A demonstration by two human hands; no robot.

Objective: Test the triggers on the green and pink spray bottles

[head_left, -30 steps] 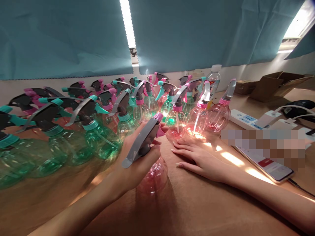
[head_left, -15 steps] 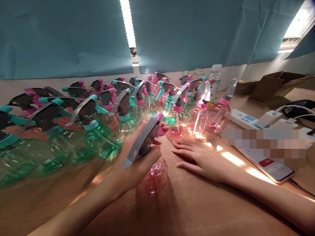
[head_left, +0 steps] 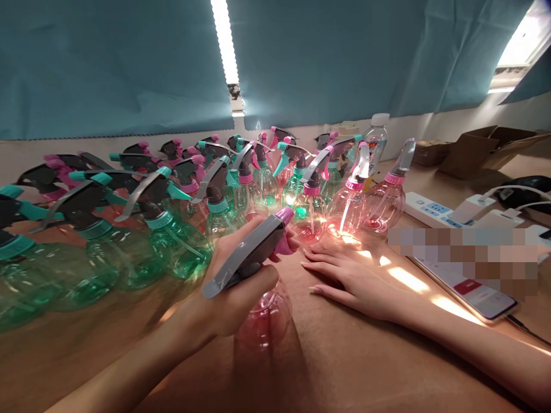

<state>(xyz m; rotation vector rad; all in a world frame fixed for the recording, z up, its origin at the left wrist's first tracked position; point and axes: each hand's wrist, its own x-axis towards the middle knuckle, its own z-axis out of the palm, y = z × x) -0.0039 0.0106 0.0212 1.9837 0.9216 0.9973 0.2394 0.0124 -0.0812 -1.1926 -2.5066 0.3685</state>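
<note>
A pink spray bottle (head_left: 264, 318) with a grey trigger head and pink nozzle is in my left hand (head_left: 241, 287), whose fingers wrap round its neck below the head. The nozzle points away to the right, and part of the neck is hidden by the fingers. My right hand (head_left: 344, 275) lies palm down on the table (head_left: 353, 367), fingers stretched out and holding nothing. Just beyond its fingertips stands another pink spray bottle (head_left: 310, 215). On the left a green spray bottle (head_left: 176, 246) stands near my left wrist.
Several green and pink spray bottles crowd the back and left of the table. At right are a white power strip (head_left: 424, 207) with plugs, a phone (head_left: 469, 289) and an open cardboard box (head_left: 473, 155). A clear drink bottle (head_left: 375, 143) stands behind; a blue-green curtain (head_left: 365, 57) hangs beyond.
My left hand has turned the held spray bottle's head, so that its nozzle end swings right and its lever end drops left. My right hand stays in place.
</note>
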